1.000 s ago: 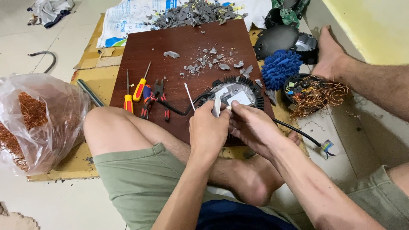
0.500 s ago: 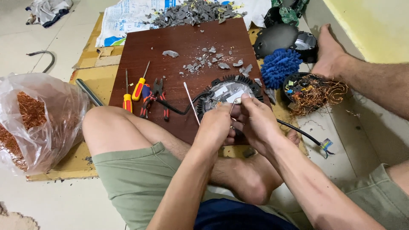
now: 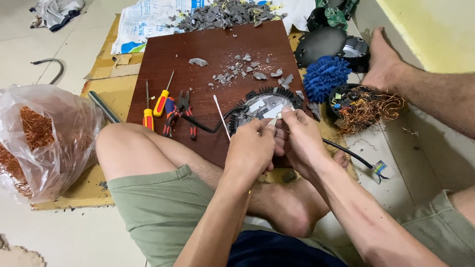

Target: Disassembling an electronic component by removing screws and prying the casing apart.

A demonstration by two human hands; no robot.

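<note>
I sit on the floor with a round black finned lamp housing (image 3: pixel 261 100), silver inside, on a dark brown board (image 3: pixel 208 49) in front of my legs. My left hand (image 3: pixel 250 151) and my right hand (image 3: pixel 303 141) meet over its near rim. The fingertips of both pinch a small white part (image 3: pixel 273 120). A thin white wire (image 3: pixel 220 114) sticks up to the left of my left hand and runs behind it. A black cable (image 3: pixel 205 129) leaves the housing toward the tools.
Two red-and-yellow screwdrivers (image 3: pixel 148 116) and red-handled pliers (image 3: pixel 185 111) lie on the board's left side. Grey fragments (image 3: pixel 242 69) are scattered behind. A blue fluffy pad (image 3: pixel 324 76) and a copper wire tangle (image 3: pixel 368 106) lie right, and a bag of copper (image 3: pixel 39 138) left.
My hands have drawn together over the housing's near rim. The white part my left hand held alone is now pinched by both hands.
</note>
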